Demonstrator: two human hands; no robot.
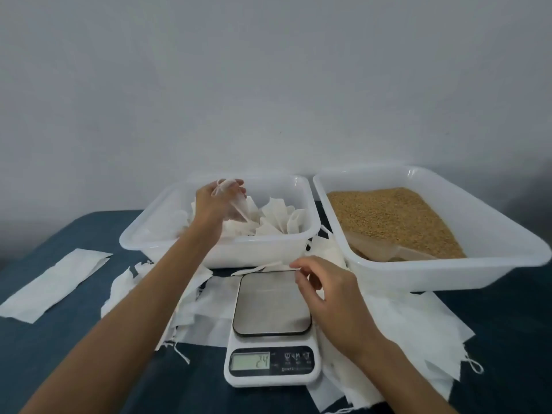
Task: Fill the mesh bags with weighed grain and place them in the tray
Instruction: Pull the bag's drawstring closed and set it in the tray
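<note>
— While your left hand (219, 201) is over the left white tray (307, 234), what is it gripping?
— You pinch a blurred mesh bag (236, 204) by its top above the filled bags (277, 221) lying there; its contents are hard to make out.
— And your right hand (325, 289)?
— It hovers at the kitchen scale (270, 330), fingers loosely curled; whether they touch the flat bag (263, 266) beside them is unclear. The display reads 24.
— Surroundings?
— Grain (394, 216) fills the right tray (418, 273), half burying a scoop (385, 249). Empty bags (412, 333) litter a dark blue cloth (59, 339); a plain pale wall (268, 85) stands behind.
</note>
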